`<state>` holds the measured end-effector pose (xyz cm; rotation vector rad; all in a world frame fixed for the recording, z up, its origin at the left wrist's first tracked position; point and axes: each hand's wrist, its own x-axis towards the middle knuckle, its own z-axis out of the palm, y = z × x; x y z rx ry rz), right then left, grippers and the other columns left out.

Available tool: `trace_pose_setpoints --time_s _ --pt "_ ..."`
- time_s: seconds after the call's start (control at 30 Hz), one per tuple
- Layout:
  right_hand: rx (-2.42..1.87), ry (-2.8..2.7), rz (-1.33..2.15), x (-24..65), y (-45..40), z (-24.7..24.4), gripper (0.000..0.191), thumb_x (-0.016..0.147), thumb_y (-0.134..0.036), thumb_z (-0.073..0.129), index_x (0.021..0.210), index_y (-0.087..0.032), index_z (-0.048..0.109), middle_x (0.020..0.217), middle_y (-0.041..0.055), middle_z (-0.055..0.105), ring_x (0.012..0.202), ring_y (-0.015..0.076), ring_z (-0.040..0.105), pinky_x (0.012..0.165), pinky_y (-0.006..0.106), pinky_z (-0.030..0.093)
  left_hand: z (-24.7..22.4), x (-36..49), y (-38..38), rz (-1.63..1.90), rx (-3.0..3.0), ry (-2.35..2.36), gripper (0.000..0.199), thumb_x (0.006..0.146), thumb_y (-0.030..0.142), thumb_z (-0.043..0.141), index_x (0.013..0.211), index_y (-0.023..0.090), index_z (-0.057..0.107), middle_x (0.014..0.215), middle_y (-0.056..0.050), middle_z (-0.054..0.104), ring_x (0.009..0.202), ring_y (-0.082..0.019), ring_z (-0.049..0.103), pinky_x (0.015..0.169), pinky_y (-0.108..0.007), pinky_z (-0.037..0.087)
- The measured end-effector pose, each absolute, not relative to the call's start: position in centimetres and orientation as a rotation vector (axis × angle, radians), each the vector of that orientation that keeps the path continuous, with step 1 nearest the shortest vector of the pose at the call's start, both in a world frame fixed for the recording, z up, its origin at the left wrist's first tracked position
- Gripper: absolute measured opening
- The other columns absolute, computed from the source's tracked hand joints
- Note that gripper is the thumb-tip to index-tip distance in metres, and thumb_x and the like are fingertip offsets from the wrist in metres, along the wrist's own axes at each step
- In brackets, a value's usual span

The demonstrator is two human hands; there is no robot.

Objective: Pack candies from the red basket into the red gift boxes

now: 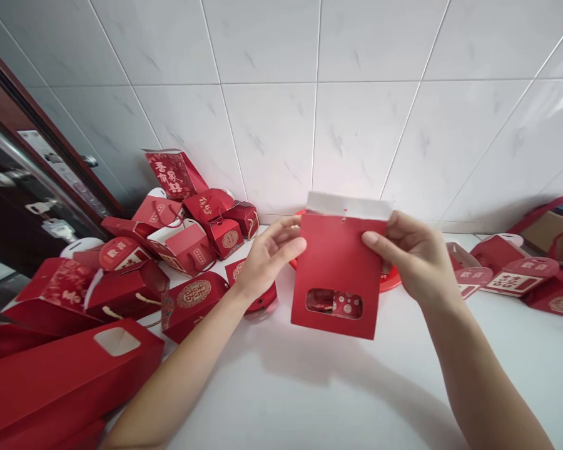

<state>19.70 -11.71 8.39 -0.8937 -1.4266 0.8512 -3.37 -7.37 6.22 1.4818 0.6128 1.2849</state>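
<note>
A red paper gift box is held upright above the white table. It has a small hole near its upper edge and a rounded window low on its front, with patterned red packets showing through. A pale flap stands up at its top. My left hand is closed at the box's upper left edge, thumb in front. My right hand grips the upper right corner, thumb on the front and fingers behind. Behind the box, a red-orange dish is mostly hidden.
Several red gift boxes with gold prints and rope handles crowd the left side. A long red box lies at the front left. More red boxes sit at the right. A tiled wall stands behind; a door with keys is at left.
</note>
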Motion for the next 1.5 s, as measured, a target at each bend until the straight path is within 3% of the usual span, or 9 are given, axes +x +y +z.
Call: trace_pose_setpoints --time_s 0.1,0.27,0.47,0.63,0.83,1.07,1.2,1.3,1.5 --pt "-0.941 -1.374 0.843 20.3 -11.7 8.6 0.029 0.081 -0.042 0.082 0.073 -0.021 0.063 0.060 -0.0011 0.062 0.045 0.0101 0.048 0.037 0.022 0.035 6.5 -4.0 -7.0 1.346 1.407 0.597 0.048 0.082 0.053 0.075 0.116 0.020 0.067 0.115 -0.009 0.077 0.110 -0.027 0.071 0.098 -0.038 0.054" --pt "-0.958 -1.154 0.830 22.1 -10.3 8.5 0.029 0.070 -0.037 0.090 0.082 -0.020 0.070 0.054 -0.0039 0.059 0.041 0.0073 0.044 0.038 0.020 0.036 7.1 -4.3 -6.9 1.352 1.272 0.701 0.038 0.079 0.046 0.076 0.106 0.019 0.067 0.104 -0.006 0.078 0.105 -0.026 0.072 0.098 -0.041 0.053" --pt "-0.996 -0.917 1.014 24.1 -8.4 7.9 0.037 0.054 -0.029 0.097 0.061 -0.017 0.063 0.045 -0.0062 0.047 0.040 0.0036 0.039 0.038 0.017 0.033 6.8 -3.6 -7.3 1.205 1.344 0.715 0.035 0.080 0.042 0.075 0.107 0.021 0.070 0.109 -0.006 0.076 0.104 -0.025 0.071 0.097 -0.042 0.053" --pt "-1.004 -0.869 1.027 24.1 -8.4 7.9 0.038 0.053 -0.028 0.097 0.060 -0.017 0.062 0.044 -0.0062 0.045 0.041 0.0038 0.038 0.037 0.017 0.034 6.1 -3.4 -7.4 1.051 1.481 0.720 0.042 0.078 0.035 0.078 0.116 0.023 0.067 0.119 -0.007 0.071 0.111 -0.027 0.067 0.098 -0.043 0.052" --pt "-1.036 -0.849 1.073 23.6 -8.4 7.9 0.040 0.051 -0.028 0.098 0.058 -0.017 0.060 0.045 -0.0074 0.043 0.040 0.0030 0.036 0.036 0.016 0.032 5.2 -2.5 -8.4 0.995 1.660 0.741 0.077 0.072 0.034 0.089 0.139 0.031 0.051 0.136 -0.007 0.063 0.119 -0.027 0.064 0.101 -0.042 0.053" --pt "-1.076 -0.891 1.243 22.3 -7.6 6.6 0.048 0.052 -0.037 0.097 0.055 -0.020 0.053 0.048 -0.0055 0.046 0.042 0.0067 0.041 0.035 0.020 0.034 4.6 -1.4 -9.4 1.229 1.755 0.833 0.068 0.075 0.042 0.087 0.133 0.027 0.056 0.129 -0.007 0.069 0.121 -0.028 0.065 0.103 -0.041 0.053" --pt "-1.054 -0.897 1.305 21.5 -7.5 6.2 0.041 0.055 -0.041 0.095 0.065 -0.020 0.062 0.054 -0.0031 0.054 0.045 0.0101 0.046 0.037 0.023 0.038 4.6 -1.4 -9.5 1.327 1.809 0.873 0.058 0.080 0.044 0.083 0.131 0.027 0.060 0.129 -0.006 0.069 0.119 -0.028 0.066 0.102 -0.040 0.053" --pt "-1.013 -0.819 1.233 21.1 -7.7 6.4 0.041 0.053 -0.036 0.097 0.061 -0.020 0.060 0.051 -0.0047 0.052 0.044 0.0080 0.042 0.037 0.021 0.037 4.7 -1.6 -9.4 1.327 1.813 0.873 0.056 0.085 0.043 0.078 0.134 0.026 0.058 0.127 -0.008 0.069 0.113 -0.028 0.068 0.098 -0.041 0.055" --pt "-0.982 -0.766 1.150 20.9 -7.9 6.8 0.043 0.050 -0.034 0.096 0.058 -0.020 0.056 0.053 -0.0044 0.053 0.045 0.0076 0.043 0.038 0.021 0.035 4.5 -1.4 -9.3 1.214 1.747 0.764 0.072 0.075 0.039 0.086 0.138 0.030 0.052 0.127 -0.007 0.069 0.109 -0.029 0.069 0.098 -0.045 0.056"
